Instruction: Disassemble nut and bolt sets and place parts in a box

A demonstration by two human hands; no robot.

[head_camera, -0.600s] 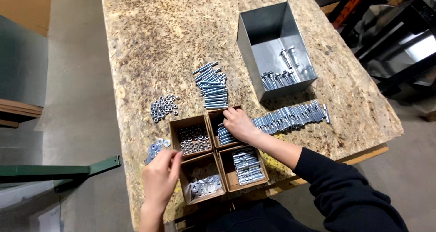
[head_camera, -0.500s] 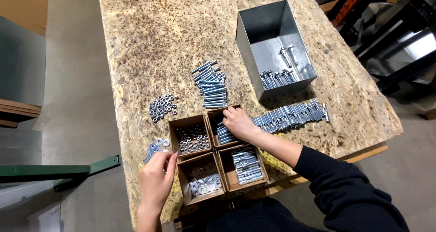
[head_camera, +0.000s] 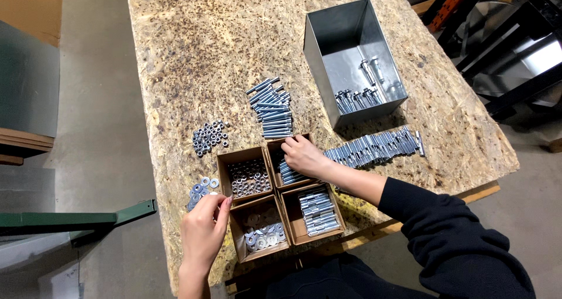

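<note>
now the right hand curls into a cardboard compartment of ribbed steel bolts, grip hidden; left hand, fingers pinched narrow, touches flat shiny washers on chipboard.

Four cardboard boxes are counted on the counter, one metal bin, two loose bolt groups, one nut pile, and one washer pile.

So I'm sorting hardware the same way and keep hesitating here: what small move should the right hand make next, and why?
Probably close the right hand on a silver bolt and lift it out. It already rests inside the upper-right brown cardboard compartment on the bolts there, while the left hand is busy at the loose flat washers.
</note>
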